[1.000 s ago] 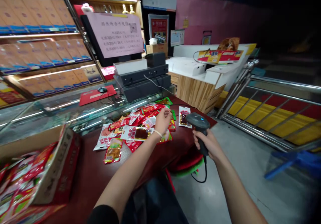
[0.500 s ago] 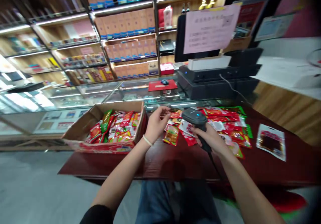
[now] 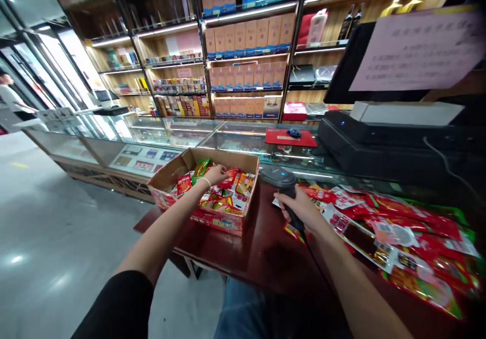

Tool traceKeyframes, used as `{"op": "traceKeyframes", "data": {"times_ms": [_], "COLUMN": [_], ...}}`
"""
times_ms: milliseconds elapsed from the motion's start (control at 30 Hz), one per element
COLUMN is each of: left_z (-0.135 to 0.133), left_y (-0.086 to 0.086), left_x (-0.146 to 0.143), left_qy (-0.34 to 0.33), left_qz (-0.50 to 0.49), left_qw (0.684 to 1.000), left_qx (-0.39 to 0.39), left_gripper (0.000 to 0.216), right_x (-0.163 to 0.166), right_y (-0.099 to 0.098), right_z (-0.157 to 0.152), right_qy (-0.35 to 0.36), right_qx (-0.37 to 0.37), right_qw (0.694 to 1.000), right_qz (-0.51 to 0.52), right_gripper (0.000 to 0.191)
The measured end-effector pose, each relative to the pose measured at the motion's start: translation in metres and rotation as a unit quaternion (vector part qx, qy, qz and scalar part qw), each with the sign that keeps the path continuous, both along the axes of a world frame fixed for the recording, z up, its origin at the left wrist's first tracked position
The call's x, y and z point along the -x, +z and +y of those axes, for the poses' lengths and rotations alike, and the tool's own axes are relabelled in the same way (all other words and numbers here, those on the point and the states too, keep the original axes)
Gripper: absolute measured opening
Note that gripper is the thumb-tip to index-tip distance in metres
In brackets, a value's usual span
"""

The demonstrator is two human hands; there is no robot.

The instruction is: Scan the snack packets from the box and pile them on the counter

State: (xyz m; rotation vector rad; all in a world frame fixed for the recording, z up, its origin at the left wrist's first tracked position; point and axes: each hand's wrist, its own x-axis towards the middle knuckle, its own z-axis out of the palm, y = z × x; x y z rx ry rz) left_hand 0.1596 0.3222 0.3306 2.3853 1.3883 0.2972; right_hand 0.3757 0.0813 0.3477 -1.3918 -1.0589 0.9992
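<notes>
My right hand (image 3: 299, 207) is wrapped round the handle of a black barcode scanner (image 3: 279, 177), a small blue light glowing on its top. A cable runs down from the handle. My left hand (image 3: 216, 175), with a pale band at the wrist, is over a cardboard box (image 3: 246, 222); its fingers are loosely curled, and I see nothing held in them. Inside the box lie red, green and white snack packets (image 3: 222, 202), close under that hand. More snack packets (image 3: 398, 227) are heaped on the dark red table (image 3: 243, 258) to the right of the scanner.
A glass display counter (image 3: 170, 131) runs behind the box. Beyond the heap stand a monitor with a pink paper sheet (image 3: 413, 55) and a black cash drawer (image 3: 375, 146). A red mat (image 3: 273, 137) carries a mouse. At far left is another person (image 3: 17, 98).
My left hand has moved left from the heap on the table to above the box. The scanner stays in my right hand, now nearer the box. The view has turned left.
</notes>
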Motion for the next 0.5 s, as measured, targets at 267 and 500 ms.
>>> {"op": "traceKeyframes", "data": {"times_ms": [267,500], "left_z": [0.0,0.007], "left_y": [-0.033,-0.014], "left_x": [-0.022,-0.003], "left_qy": [0.002,0.068], "left_qz": [0.058,-0.083], "left_qw": [0.998,0.994], "left_qx": [0.027,0.032], "left_gripper": [0.066,0.015], "right_x": [0.008,0.004], "right_y": [-0.008,-0.009], "right_z": [0.01,0.001], "right_qy": [0.007,-0.009], "right_qx": [-0.001,0.009], "right_qw": [1.0,1.0], "right_qz": [-0.002,0.012], "right_gripper": [0.035,0.037]}}
